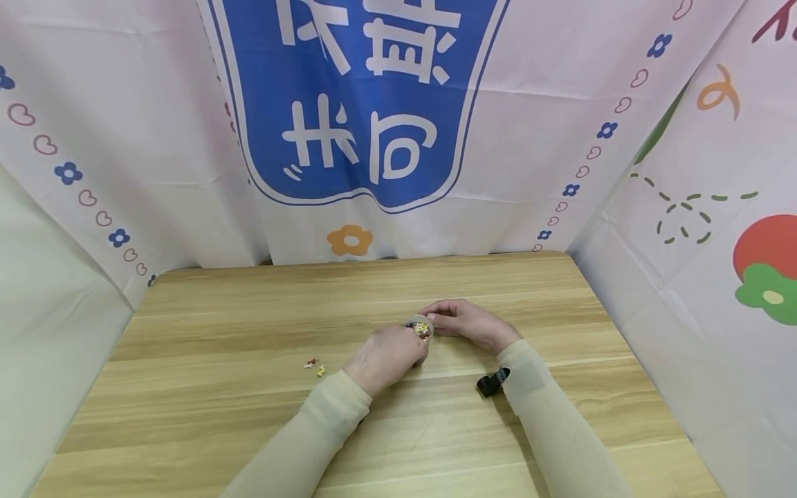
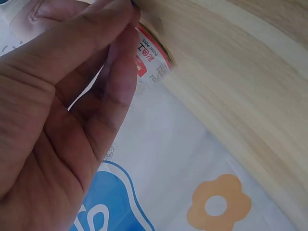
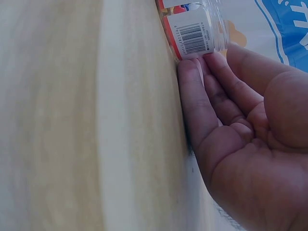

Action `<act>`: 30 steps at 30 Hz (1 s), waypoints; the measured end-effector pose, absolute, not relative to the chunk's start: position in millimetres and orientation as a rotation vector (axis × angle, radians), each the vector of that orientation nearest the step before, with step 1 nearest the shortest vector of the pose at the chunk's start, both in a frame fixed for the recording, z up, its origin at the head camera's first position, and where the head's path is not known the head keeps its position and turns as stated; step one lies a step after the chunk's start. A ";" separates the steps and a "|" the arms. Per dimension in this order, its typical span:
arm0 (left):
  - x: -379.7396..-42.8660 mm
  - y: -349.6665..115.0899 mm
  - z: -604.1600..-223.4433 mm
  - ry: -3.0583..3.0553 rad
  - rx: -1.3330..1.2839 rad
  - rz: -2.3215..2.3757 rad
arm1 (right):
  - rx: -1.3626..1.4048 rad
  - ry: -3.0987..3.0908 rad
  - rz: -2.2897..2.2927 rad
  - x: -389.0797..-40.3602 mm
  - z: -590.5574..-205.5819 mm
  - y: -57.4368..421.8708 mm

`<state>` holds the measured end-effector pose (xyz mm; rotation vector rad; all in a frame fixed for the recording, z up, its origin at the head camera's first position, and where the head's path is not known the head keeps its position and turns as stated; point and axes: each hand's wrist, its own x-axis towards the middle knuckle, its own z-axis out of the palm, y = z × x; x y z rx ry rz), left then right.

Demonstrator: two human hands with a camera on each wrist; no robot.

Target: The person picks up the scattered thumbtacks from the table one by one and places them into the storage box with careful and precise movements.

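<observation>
A small clear jar of push pins (image 1: 423, 330) stands on the wooden table, its mouth facing up, with colourful pins inside. My right hand (image 1: 470, 324) holds it from the right side, thumb and fingers against its wall. The right wrist view shows the barcode label (image 3: 191, 38) above the fingers. Over the jar's left side, my left hand (image 1: 387, 354) has thumb and fingertips pinched together. A tiny dark bit, apparently a push pin (image 2: 135, 4), shows at those fingertips, mostly hidden. Several loose push pins (image 1: 321, 371), red, white and yellow, lie left of the left hand.
The wooden table (image 1: 218, 304) ends at a printed white cloth (image 1: 299, 235) behind. Another printed cloth (image 1: 672, 277) hangs along the right side. A black strap piece (image 1: 492, 382) sticks out by the right sleeve.
</observation>
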<state>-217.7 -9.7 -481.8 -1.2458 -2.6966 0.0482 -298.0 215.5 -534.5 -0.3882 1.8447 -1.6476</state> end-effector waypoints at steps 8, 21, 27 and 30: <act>-219.0 -9.9 -483.7 -2.734 -1.260 0.016 | -0.389 1.846 -1.648 -297.4 -533.8 215.8; -219.2 -11.2 -481.7 -2.788 -1.322 -0.044 | -0.393 1.838 -1.654 -297.0 -533.9 215.6; -221.9 -12.8 -477.3 -2.798 -1.363 -0.114 | -0.404 1.840 -1.652 -296.9 -534.4 216.4; -223.8 -14.3 -474.7 -2.789 -1.378 -0.145 | -0.408 1.837 -1.653 -297.0 -534.7 216.8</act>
